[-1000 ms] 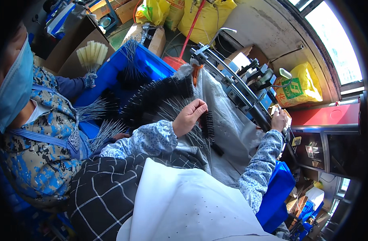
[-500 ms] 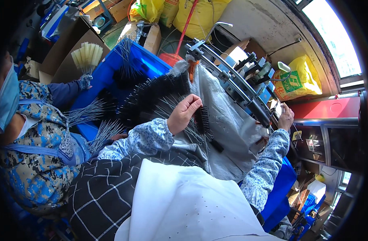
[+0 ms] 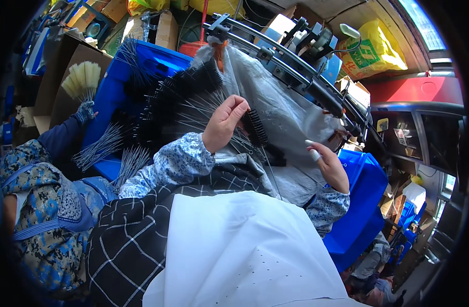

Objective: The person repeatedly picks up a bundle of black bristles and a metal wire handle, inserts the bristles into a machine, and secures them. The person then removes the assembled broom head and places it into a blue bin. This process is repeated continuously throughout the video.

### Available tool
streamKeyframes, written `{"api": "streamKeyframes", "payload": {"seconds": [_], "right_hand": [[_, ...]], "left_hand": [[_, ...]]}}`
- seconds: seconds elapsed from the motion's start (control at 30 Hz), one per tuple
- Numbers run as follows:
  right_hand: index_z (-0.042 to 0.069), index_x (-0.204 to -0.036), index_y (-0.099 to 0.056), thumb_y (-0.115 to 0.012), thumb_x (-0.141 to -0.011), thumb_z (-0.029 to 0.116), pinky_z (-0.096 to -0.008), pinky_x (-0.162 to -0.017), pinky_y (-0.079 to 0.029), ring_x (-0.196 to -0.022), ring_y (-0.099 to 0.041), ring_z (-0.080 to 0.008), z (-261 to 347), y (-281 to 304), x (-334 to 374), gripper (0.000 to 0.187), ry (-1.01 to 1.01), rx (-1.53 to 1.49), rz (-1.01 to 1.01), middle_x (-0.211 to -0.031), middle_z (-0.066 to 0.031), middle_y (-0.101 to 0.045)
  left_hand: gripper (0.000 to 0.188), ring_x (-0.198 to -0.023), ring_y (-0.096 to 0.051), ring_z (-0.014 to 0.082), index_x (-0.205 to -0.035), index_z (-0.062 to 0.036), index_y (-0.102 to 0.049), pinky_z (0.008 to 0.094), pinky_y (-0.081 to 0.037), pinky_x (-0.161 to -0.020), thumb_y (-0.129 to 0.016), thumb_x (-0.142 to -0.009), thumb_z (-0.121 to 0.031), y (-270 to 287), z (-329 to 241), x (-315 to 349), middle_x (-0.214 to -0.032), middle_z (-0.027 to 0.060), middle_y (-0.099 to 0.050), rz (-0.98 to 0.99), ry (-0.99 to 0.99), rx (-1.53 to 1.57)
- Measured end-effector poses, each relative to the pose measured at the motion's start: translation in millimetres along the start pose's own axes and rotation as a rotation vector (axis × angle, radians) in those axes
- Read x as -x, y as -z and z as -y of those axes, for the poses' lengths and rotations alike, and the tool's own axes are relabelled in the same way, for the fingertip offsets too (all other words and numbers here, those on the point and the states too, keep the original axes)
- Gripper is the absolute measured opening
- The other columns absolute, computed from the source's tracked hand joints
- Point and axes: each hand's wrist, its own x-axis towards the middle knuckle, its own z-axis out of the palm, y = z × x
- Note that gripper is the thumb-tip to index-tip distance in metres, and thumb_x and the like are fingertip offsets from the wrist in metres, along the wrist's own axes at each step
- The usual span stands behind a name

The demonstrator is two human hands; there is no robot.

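Note:
My left hand [image 3: 224, 124] pinches the end of a black-bristled twisted-wire tube brush [image 3: 255, 128], whose bare wire stem runs down toward my lap. Another short black brush [image 3: 276, 157] lies just below it on the grey plastic sheet [image 3: 296, 115]. A fanned heap of black brushes [image 3: 180, 97] with wire stems is left of and beyond that hand. Over the sheet's right side, my right hand [image 3: 331, 166] is empty, its white-wrapped fingertips slightly apart. It is near the blue bin [image 3: 355, 199].
A metal machine with rails [image 3: 283, 61] stands beyond the sheet. At left, a co-worker's gloved hand [image 3: 84, 111] holds a bundle of cream-bristled brushes [image 3: 82, 79] over a blue tub [image 3: 104, 97]. Bundles of wire stems [image 3: 99, 146] stick out there. A yellow sack [image 3: 375, 51] sits at the back right.
My right hand has come away from the machine's right end, back toward my lap. The left hand still holds the brush, now tilted more. The whole view has shifted.

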Motion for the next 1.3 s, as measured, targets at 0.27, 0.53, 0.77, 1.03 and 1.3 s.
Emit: {"api": "streamKeyframes", "payload": {"seconds": [0.27, 0.53, 0.77, 1.03, 1.3], "right_hand": [[0.005, -0.11, -0.043, -0.035, -0.092, 0.029, -0.0208, -0.06, -0.04, -0.066, -0.049, -0.0084, 66, -99, -31, 0.031, -0.079, -0.923, 0.24, -0.073, -0.0035, -0.053], [0.004, -0.107, -0.047, -0.04, -0.09, 0.027, -0.0176, -0.054, -0.036, -0.06, -0.042, -0.0025, 67, -103, -35, 0.028, -0.244, -1.198, 0.395, -0.072, 0.0027, -0.05], [0.002, -0.108, -0.053, -0.052, -0.083, 0.009, -0.0202, -0.064, -0.043, -0.075, -0.05, -0.0044, 25, -44, -46, 0.026, 0.095, -0.44, -0.336, -0.085, 0.0, -0.058], [0.019, -0.098, -0.061, -0.052, -0.08, 0.028, -0.037, -0.071, -0.04, -0.077, -0.053, -0.0239, -43, 42, -138, 0.022, -0.051, 0.659, -1.019, -0.077, -0.0036, -0.061], [0.023, -0.1, -0.06, -0.05, -0.08, 0.032, -0.0388, -0.077, -0.037, -0.086, -0.05, -0.0249, -55, 59, -170, 0.024, -0.181, 0.637, -0.961, -0.083, -0.0029, -0.061]], "left_hand": [[0.017, -0.066, -0.047, 0.0063, -0.089, -0.0016, -0.046, 0.0205, -0.042, -0.056, -0.04, -0.09, -0.018, 9, 3, 8, -0.076, 0.0022, -0.049, -0.004, -0.13, -0.323], [0.017, -0.067, -0.048, 0.0075, -0.095, -0.0012, -0.046, 0.0211, -0.042, -0.06, -0.042, -0.089, -0.017, 21, -20, 18, -0.08, 0.0038, -0.051, 0.186, -0.016, -0.539], [0.022, -0.067, -0.048, 0.0096, -0.098, -0.0019, -0.047, 0.0215, -0.04, -0.06, -0.045, -0.088, -0.021, 97, -85, 37, -0.078, 0.0044, -0.053, -0.388, -0.25, -0.97], [0.026, -0.066, -0.043, 0.0101, -0.091, -0.0024, -0.049, 0.0238, -0.038, -0.062, -0.047, -0.087, -0.028, 151, -80, 57, -0.076, 0.0017, -0.048, -0.498, -0.011, -1.104], [0.021, -0.067, -0.043, 0.0077, -0.084, -0.0025, -0.052, 0.021, -0.037, -0.063, -0.049, -0.087, -0.023, 146, -86, 57, -0.073, -0.0005, -0.049, -0.546, -0.09, -1.08]]}}
